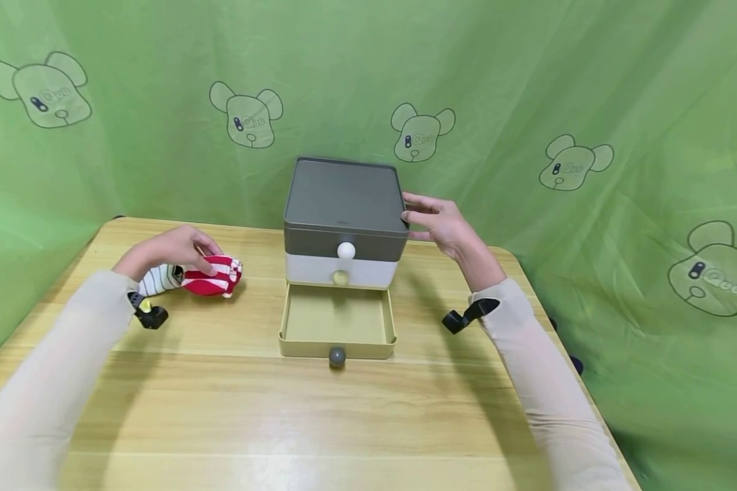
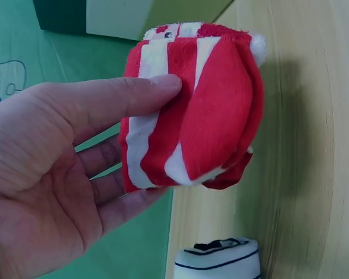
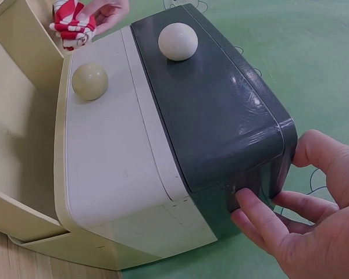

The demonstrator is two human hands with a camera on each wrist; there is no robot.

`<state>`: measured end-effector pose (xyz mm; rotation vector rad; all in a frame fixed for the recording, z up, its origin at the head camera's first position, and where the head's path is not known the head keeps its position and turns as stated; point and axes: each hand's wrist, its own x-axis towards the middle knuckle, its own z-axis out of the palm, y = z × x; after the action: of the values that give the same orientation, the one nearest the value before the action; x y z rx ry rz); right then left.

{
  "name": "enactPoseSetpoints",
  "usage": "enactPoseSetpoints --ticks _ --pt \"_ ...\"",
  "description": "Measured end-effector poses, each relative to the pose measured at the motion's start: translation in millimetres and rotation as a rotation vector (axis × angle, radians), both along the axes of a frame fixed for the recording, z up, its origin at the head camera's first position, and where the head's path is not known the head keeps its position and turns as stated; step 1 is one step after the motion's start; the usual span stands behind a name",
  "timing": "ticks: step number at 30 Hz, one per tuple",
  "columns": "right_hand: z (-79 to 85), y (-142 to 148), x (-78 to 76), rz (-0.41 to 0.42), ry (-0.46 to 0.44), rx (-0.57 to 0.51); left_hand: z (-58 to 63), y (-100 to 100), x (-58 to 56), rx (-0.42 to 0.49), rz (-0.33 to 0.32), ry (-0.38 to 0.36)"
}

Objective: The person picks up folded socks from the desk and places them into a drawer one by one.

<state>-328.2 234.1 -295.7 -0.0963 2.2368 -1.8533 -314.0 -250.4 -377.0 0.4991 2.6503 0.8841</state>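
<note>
My left hand [image 1: 181, 247] pinches a folded pair of red-and-white striped socks [image 2: 189, 110], with the thumb across its front and the other fingers behind. In the head view, a rolled white sock [image 1: 158, 279] with dark stripes lies by that wrist on the table. My right hand [image 1: 437, 221] grips the right side of a three-tier drawer box [image 1: 344, 194], thumb at the top edge. Some of its fingers reach into the side opening of the dark grey tier [image 3: 221, 110]. The beige bottom drawer [image 1: 336, 320] is pulled out and bare inside; the white and grey drawers are closed.
The drawer box stands near the back of a light wooden table [image 1: 270, 409]. A green curtain [image 1: 344, 61] with bear-head drawings hangs close behind and along both sides. A grey ball knob [image 1: 337, 356] sticks out from the front of the pulled-out drawer.
</note>
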Motion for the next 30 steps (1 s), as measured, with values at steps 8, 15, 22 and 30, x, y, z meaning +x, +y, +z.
enactPoseSetpoints --ticks 8,15,22,30 --pt "-0.6 1.1 -0.2 -0.007 0.0 0.004 9.2 14.9 11.4 0.041 -0.001 -0.061" --pt "-0.7 1.1 -0.5 -0.006 0.002 0.003 18.5 35.8 28.3 0.095 -0.044 -0.052" --pt "-0.6 1.1 -0.2 -0.007 -0.003 0.002 26.7 66.2 44.7 0.177 -0.074 -0.044" --pt "-0.7 -0.2 0.3 -0.009 -0.001 -0.003 29.2 109.6 60.6 0.258 -0.1 -0.009"
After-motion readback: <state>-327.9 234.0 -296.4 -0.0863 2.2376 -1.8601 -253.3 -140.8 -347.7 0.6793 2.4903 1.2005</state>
